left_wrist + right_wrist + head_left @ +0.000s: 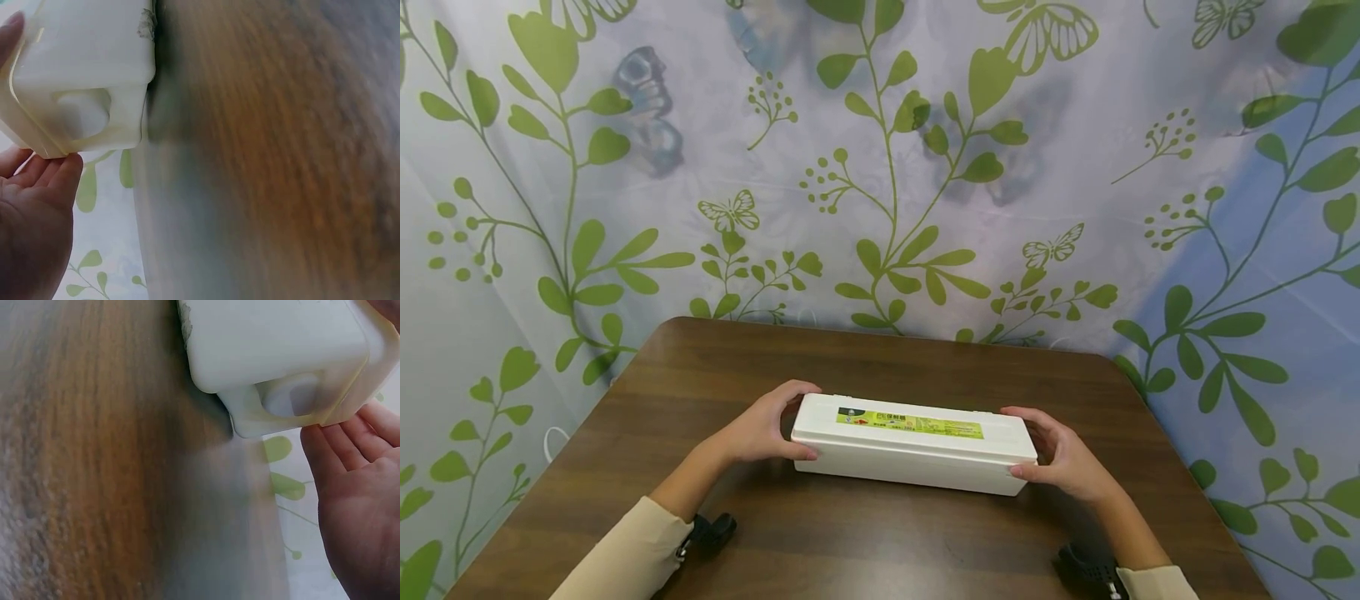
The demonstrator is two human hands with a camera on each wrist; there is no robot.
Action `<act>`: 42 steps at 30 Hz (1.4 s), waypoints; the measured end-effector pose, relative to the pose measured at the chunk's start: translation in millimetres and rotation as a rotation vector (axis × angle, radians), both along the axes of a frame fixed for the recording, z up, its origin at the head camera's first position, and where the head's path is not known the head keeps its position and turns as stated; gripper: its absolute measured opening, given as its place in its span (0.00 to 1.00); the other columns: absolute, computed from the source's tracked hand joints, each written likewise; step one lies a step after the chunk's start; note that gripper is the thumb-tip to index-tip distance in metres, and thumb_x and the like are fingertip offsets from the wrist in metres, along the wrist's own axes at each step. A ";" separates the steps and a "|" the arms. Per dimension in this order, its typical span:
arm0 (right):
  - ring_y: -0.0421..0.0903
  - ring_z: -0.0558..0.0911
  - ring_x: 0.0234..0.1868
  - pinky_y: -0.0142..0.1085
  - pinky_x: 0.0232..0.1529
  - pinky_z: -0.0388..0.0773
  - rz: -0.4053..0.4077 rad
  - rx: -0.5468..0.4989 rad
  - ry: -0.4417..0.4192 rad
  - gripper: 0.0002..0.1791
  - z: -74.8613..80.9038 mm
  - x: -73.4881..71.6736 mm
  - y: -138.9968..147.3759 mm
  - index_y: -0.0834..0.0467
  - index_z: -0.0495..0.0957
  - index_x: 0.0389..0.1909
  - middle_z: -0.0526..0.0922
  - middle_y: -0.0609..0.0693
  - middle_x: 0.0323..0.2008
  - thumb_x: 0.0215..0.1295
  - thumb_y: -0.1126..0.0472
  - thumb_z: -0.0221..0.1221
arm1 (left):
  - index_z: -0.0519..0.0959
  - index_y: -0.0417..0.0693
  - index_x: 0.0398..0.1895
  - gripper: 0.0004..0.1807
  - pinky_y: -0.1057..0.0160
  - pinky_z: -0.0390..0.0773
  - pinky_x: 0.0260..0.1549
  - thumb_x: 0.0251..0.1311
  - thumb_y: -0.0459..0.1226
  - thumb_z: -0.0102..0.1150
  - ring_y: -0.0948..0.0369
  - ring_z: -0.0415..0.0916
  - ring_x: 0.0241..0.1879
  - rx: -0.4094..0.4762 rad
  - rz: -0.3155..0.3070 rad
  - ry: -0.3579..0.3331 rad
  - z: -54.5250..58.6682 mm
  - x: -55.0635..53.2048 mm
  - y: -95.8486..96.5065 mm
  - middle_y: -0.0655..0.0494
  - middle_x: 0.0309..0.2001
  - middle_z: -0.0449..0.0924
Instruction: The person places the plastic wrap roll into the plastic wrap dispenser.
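A long white cling film box (917, 446) with a green-and-yellow label (910, 422) on its lid lies across the middle view, in front of me. My left hand (767, 425) grips its left end, thumb on the near side and fingers behind. At the right end, my right hand (1060, 454) holds it the same way. Through an opening in the left end, the left wrist view shows a round white roll end (87, 115). A similar roll end (292, 395) appears in the right wrist view. Whether the box touches the table cannot be told.
Under the box is a brown wood-grain table (880, 542) with rounded far corners. Behind it hangs a pale curtain (820, 250) printed with green leaves and butterflies. A black wrist device (711, 533) sits below the left hand, another (1086, 567) below the right.
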State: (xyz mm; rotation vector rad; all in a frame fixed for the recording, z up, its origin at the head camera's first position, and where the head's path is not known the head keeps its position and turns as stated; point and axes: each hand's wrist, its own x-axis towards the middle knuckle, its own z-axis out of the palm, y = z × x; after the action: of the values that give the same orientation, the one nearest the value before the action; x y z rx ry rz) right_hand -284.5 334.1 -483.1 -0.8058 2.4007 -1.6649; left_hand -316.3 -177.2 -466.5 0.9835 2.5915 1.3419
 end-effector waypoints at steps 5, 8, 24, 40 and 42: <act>0.41 0.81 0.57 0.36 0.49 0.83 0.029 -0.020 -0.009 0.49 1.4 1.7 -1.7 0.65 0.58 0.76 0.71 0.62 0.66 0.53 0.75 0.72 | 0.66 0.44 0.70 0.54 0.56 0.76 0.63 0.39 0.49 0.86 0.58 0.72 0.61 -0.011 -0.031 0.007 -0.6 0.3 -2.9 0.57 0.64 0.72; 0.41 0.80 0.57 0.37 0.49 0.84 0.033 -0.029 -0.014 0.50 1.6 2.5 -2.8 0.63 0.58 0.75 0.70 0.60 0.66 0.52 0.75 0.73 | 0.67 0.44 0.70 0.53 0.50 0.76 0.63 0.40 0.50 0.86 0.58 0.72 0.61 -0.013 -0.038 0.029 -1.5 -0.1 -4.0 0.57 0.64 0.72; 0.41 0.78 0.56 0.36 0.48 0.84 0.035 0.000 0.031 0.54 -2.3 3.1 -6.4 0.62 0.55 0.75 0.68 0.60 0.64 0.49 0.73 0.75 | 0.67 0.50 0.68 0.48 0.62 0.78 0.57 0.44 0.47 0.84 0.60 0.75 0.57 -0.019 -0.031 0.083 -5.1 -0.1 -2.2 0.59 0.62 0.73; 0.42 0.77 0.52 0.47 0.23 0.84 0.031 -0.010 -0.017 0.54 -4.0 7.8 -7.0 0.60 0.53 0.77 0.65 0.58 0.64 0.53 0.73 0.73 | 0.64 0.46 0.71 0.52 0.44 0.72 0.66 0.43 0.44 0.85 0.58 0.69 0.65 -0.060 -0.062 0.030 1.1 1.9 -5.8 0.58 0.67 0.69; 0.42 0.77 0.52 0.47 0.23 0.84 0.028 -0.012 -0.009 0.54 -4.7 7.9 -7.1 0.60 0.53 0.77 0.65 0.58 0.64 0.52 0.74 0.73 | 0.64 0.47 0.71 0.52 0.43 0.71 0.67 0.44 0.44 0.85 0.58 0.69 0.65 -0.052 -0.069 0.027 1.4 2.1 -6.3 0.57 0.67 0.69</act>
State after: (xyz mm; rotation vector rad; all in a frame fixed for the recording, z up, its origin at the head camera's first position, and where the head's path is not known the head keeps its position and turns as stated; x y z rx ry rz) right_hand -276.6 327.0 -487.7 -0.8280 2.3651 -1.6707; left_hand -314.2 -183.5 -465.1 1.0794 2.5724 1.2477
